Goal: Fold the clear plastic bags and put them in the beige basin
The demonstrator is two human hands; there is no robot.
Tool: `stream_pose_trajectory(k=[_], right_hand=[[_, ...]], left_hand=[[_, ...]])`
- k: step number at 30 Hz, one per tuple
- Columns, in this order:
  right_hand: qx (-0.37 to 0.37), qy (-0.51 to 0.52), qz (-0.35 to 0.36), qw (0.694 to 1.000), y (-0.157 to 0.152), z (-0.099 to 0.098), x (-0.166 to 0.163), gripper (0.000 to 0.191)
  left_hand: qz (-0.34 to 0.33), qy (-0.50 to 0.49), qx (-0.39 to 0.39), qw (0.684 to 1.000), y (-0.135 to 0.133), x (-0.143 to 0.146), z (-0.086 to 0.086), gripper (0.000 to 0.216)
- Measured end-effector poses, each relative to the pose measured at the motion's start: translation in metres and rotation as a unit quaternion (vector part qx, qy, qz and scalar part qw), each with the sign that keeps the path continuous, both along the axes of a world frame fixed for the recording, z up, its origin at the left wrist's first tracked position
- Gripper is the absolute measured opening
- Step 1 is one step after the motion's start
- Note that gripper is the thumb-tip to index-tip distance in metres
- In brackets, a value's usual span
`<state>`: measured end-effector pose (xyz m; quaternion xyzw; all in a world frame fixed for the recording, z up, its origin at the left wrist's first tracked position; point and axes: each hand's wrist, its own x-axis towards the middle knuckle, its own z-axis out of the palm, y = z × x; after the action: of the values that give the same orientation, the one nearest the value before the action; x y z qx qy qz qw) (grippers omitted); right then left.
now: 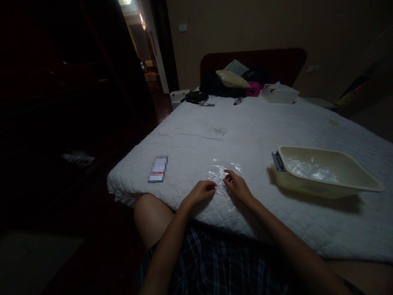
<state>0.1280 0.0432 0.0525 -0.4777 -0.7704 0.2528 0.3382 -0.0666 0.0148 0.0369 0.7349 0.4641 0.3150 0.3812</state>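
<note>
A clear plastic bag [223, 172] lies flat on the white quilted mattress [245, 135] near its front edge. My left hand [201, 191] rests at the bag's left edge with its fingers curled and pinched on the plastic. My right hand [238, 185] lies on the bag's right part, fingertips pressed together on the film. Both forearms reach in from below, over my checked shorts.
A beige plastic basin [325, 170] holding crumpled clear plastic stands to the right. A small card packet [158, 169] lies to the left. Another bit of plastic [220, 131] lies farther up. Pillows, dark clothes and a white box [278, 93] crowd the headboard end. The floor on the left is dark.
</note>
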Motion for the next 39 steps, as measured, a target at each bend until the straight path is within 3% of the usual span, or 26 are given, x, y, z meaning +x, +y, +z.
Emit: stream_pose_trajectory(k=[5, 9, 13, 18, 22, 26, 33, 39], right_hand=[[0.041, -0.081, -0.034, 0.995, 0.006, -0.011, -0.001, 0.024], [0.063, -0.161, -0.018, 0.985, 0.008, -0.013, -0.001, 0.011], [0.074, -0.164, -0.006, 0.984, 0.006, -0.008, 0.0, 0.015], [0.129, -0.111, 0.022, 0.985, -0.012, -0.006, 0.021, 0.022], [0.189, -0.147, 0.078, 0.968, -0.042, -0.014, 0.056, 0.023], [0.201, -0.164, 0.094, 0.961, -0.074, -0.024, 0.079, 0.025], [0.175, -0.137, 0.081, 0.971, -0.085, -0.034, 0.069, 0.021], [0.164, -0.074, 0.071, 0.981, -0.073, -0.02, 0.058, 0.016]], left_hand=[[0.006, 0.035, 0.039, 0.999, 0.0, 0.001, 0.002, 0.027], [-0.017, 0.155, 0.098, 0.983, -0.006, 0.006, 0.011, 0.02], [-0.029, 0.242, 0.108, 0.964, -0.013, 0.01, 0.016, 0.018], [-0.022, 0.22, 0.136, 0.966, -0.014, 0.008, 0.016, 0.019], [-0.025, 0.215, 0.163, 0.963, -0.013, 0.011, 0.015, 0.019], [-0.053, 0.217, 0.225, 0.948, -0.013, 0.019, 0.013, 0.015], [-0.065, 0.191, 0.256, 0.945, -0.012, 0.025, 0.002, 0.015], [-0.069, 0.2, 0.265, 0.941, -0.011, 0.023, -0.001, 0.016]])
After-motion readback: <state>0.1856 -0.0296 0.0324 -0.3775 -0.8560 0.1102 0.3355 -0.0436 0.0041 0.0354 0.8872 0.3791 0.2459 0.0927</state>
